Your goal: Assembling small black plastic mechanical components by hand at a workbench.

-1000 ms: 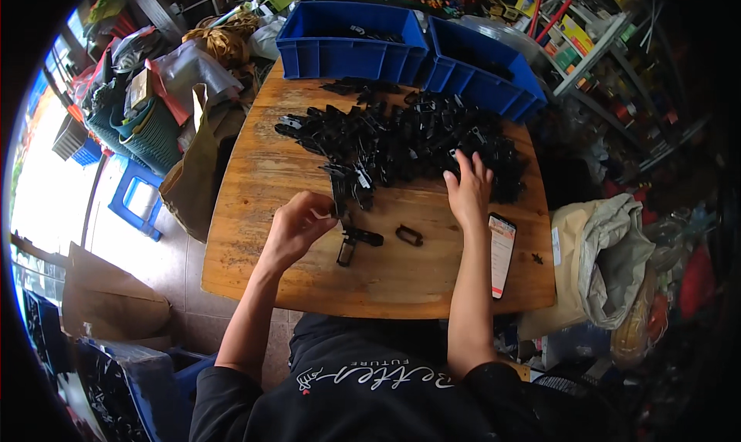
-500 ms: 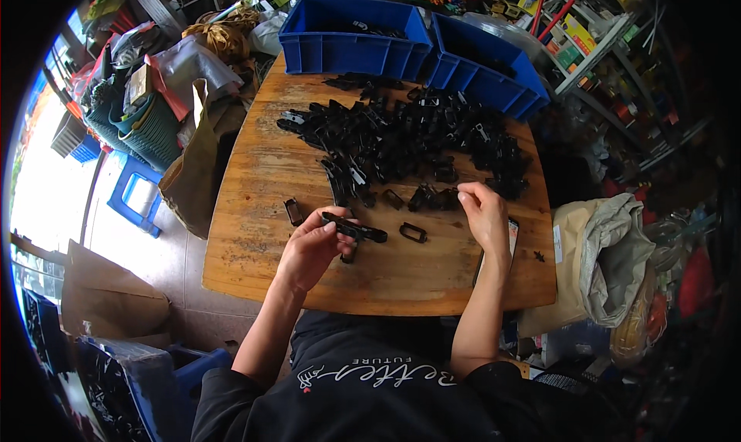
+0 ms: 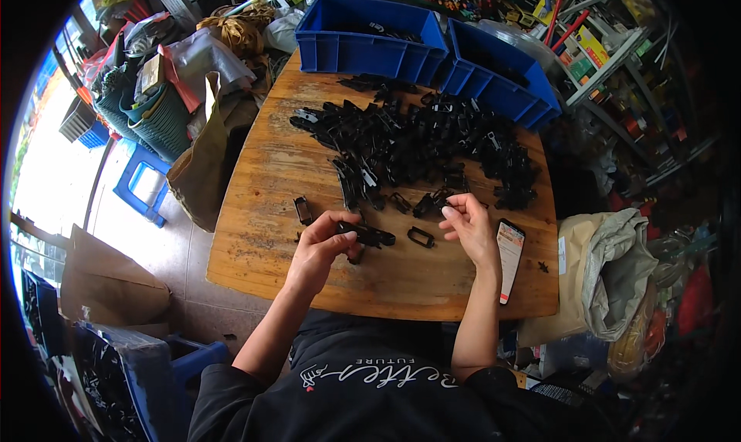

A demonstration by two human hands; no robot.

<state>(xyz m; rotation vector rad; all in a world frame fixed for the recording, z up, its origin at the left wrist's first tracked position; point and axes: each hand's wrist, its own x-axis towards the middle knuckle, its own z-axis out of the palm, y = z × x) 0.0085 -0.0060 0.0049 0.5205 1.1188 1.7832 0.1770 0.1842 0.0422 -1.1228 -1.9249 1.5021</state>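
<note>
My left hand (image 3: 318, 249) is closed around a long black plastic part (image 3: 372, 235), which sticks out to the right from between thumb and fingers. To its right a black rectangular frame (image 3: 421, 237) lies flat on the wooden table (image 3: 255, 249). My right hand (image 3: 472, 232) has thumb and fingers pinched together beside some small black pieces (image 3: 424, 205); whether it grips one I cannot make out. Another black frame (image 3: 302, 210) stands left of my left hand. Beyond both hands spreads a heap of black plastic parts (image 3: 424, 145).
Two blue bins (image 3: 370, 52) (image 3: 494, 83) with black parts inside stand at the table's far edge. A phone (image 3: 509, 261) lies right of my right hand, near a small black piece (image 3: 543, 267). An open sack (image 3: 594, 272) stands at the right; a blue stool (image 3: 143, 183) is on the left.
My right hand has shifted slightly left relative to the table and uncovered the phone. My left hand still holds the black part. The whole view has shifted a little.
</note>
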